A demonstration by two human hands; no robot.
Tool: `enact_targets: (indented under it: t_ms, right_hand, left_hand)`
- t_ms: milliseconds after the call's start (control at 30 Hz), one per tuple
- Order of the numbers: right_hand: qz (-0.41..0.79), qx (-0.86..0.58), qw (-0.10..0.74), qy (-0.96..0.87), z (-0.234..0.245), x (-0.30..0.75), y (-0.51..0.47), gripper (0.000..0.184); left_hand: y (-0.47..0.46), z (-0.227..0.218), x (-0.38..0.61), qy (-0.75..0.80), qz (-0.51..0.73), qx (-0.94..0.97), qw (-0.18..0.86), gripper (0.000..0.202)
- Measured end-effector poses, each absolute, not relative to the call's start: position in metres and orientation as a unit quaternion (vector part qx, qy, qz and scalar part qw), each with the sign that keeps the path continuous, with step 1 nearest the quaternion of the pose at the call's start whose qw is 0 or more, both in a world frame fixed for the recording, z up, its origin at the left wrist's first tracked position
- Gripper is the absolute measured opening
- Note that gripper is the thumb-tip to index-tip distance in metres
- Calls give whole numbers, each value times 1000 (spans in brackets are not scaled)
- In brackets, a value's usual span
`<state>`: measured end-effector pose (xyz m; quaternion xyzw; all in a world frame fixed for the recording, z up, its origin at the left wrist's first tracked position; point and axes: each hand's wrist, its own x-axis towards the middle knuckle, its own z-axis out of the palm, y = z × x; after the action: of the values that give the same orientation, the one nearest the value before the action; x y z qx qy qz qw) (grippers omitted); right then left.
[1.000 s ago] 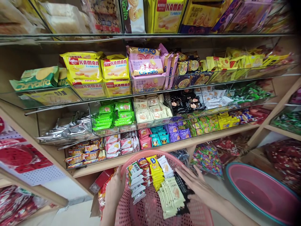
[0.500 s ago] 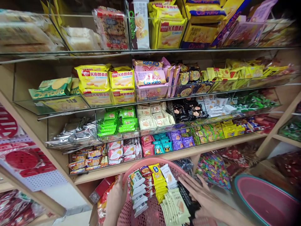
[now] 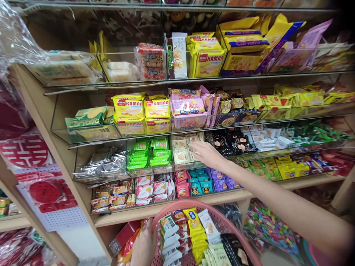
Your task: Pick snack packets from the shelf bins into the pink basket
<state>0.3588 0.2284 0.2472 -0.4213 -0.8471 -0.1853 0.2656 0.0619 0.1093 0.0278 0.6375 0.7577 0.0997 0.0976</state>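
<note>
My left hand (image 3: 144,244) grips the left rim of a pink plastic basket (image 3: 194,204). Inside the basket stand rows of small snack packets: green-and-white ones (image 3: 169,227), yellow ones (image 3: 195,225), a white one (image 3: 208,226), cream ones (image 3: 217,255) and black ones (image 3: 235,249). My right hand (image 3: 205,153) reaches over the shelf to the cream wafer packets (image 3: 181,155), fingers stretched out over the right-hand stack. Its fingertips are at the packets; whether they press on one is hard to see.
Clear dividers and front panels edge the shelf compartments. Green packets (image 3: 159,151) lie left of the cream ones, black packets (image 3: 230,142) right. Yellow KAMAN packs (image 3: 129,107) sit above. A bag of colourful sweets (image 3: 269,225) and a tub (image 3: 318,255) stand at lower right.
My right hand has left the black packets in the basket and moved up to the shelf's cream packets. My left hand stays on the rim. The view has shifted.
</note>
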Motion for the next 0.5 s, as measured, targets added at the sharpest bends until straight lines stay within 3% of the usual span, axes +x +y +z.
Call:
enact_targets:
  t_ms: [500]
  right_hand:
    - [-223, -530, 228, -786, 257, 297, 296, 29]
  left_hand:
    - [110, 34, 65, 765, 84, 624, 133, 52]
